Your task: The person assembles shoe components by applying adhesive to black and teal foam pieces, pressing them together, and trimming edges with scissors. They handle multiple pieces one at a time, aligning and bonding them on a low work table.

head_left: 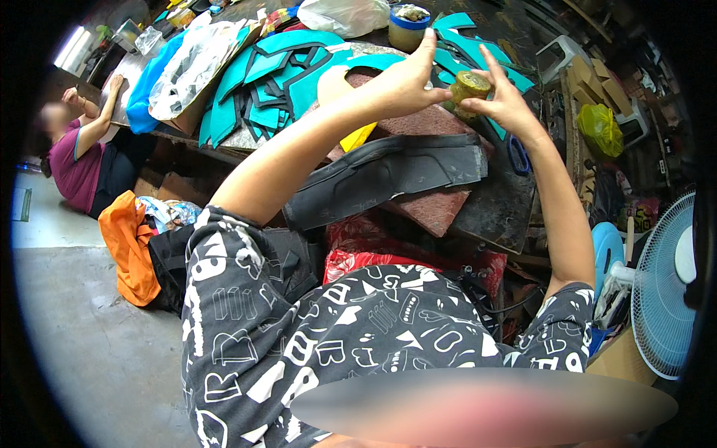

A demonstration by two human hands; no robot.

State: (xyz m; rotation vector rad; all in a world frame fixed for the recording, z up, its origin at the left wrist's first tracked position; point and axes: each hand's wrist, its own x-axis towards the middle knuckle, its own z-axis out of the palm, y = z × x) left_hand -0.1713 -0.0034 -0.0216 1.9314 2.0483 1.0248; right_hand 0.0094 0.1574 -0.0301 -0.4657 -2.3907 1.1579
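Note:
My left hand is open over the table, with its index finger stretched out and its thumb pointing toward a small yellow-brown jar-like container. My right hand has its thumb and fingers around this container, the index finger extended past it. Whether the container's base rests on anything is hidden. Below my hands lies a long black moulded sheet piece on a reddish, speckled board. Many teal cut pieces with black edges are heaped at the left of my hands, and more teal pieces lie beyond.
A blue-rimmed tub and a white plastic bag stand at the back. Blue-handled scissors lie by my right forearm. A fan stands at right. Another person sits at far left near an orange cloth.

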